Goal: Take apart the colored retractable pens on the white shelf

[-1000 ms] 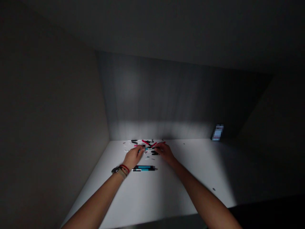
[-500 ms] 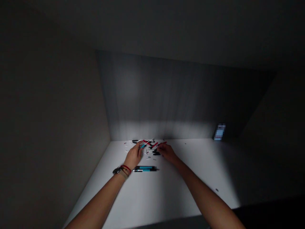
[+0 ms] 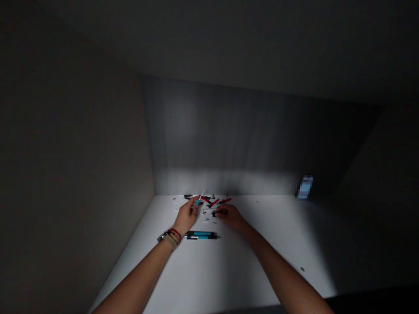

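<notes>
My left hand (image 3: pixel 186 216) is closed on a blue pen part (image 3: pixel 197 202), tilted up, with a thin white stick like a refill (image 3: pixel 202 193) rising from its top. My right hand (image 3: pixel 231 215) is low over the table with its fingers pinched at a black pen part (image 3: pixel 214 214); how firmly it is gripped cannot be made out. Between and beyond the hands lie scattered red-and-black pen parts (image 3: pixel 214 203), black pieces (image 3: pixel 187 196) and small white bits. Nearer to me, two blue-and-black pens (image 3: pixel 203 237) lie side by side.
The white table (image 3: pixel 196 274) meets a grey panel (image 3: pixel 216 139) at its back, and a wall (image 3: pixel 81 174) rises on the left. A phone-like object with a blurred screen (image 3: pixel 304 188) leans at the back right. A small dark disc (image 3: pixel 302 269) lies at the right.
My right hand has shifted from the red pen parts down to the black ones. My left hand has turned the blue part more upright. The view has moved slightly.
</notes>
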The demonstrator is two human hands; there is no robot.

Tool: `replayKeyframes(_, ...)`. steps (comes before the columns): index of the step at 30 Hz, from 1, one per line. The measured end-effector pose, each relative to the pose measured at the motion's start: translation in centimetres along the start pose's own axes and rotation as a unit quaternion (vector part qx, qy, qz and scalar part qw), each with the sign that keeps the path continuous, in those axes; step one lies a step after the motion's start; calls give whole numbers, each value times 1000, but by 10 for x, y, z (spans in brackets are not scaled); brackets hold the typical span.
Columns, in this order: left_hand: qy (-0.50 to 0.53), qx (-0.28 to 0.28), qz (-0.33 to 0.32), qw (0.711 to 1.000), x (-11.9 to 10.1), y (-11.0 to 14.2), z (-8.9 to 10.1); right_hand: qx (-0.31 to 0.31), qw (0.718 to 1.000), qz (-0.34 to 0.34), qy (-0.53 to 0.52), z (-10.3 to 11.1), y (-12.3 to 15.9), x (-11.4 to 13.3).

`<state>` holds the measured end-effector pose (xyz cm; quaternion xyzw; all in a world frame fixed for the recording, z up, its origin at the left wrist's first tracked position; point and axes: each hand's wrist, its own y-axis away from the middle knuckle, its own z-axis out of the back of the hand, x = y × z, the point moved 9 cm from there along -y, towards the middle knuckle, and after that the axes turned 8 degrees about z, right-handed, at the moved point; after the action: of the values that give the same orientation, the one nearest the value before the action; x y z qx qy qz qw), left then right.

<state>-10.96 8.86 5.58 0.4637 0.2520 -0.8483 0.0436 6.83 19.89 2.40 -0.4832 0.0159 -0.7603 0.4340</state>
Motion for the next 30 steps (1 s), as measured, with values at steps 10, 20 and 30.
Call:
replayKeyframes(10,-24,43,-33,998,-13,4,-7,-36,999,-23,26,17,4,6)
replayKeyframes(20,-70,85,-91,990,-28,13,-20,25,999,13,-27,1,3,33)
replayKeyframes(30,-122,79,-121,982,-45,19,-21,43,996,1,-81,-14,5,31)
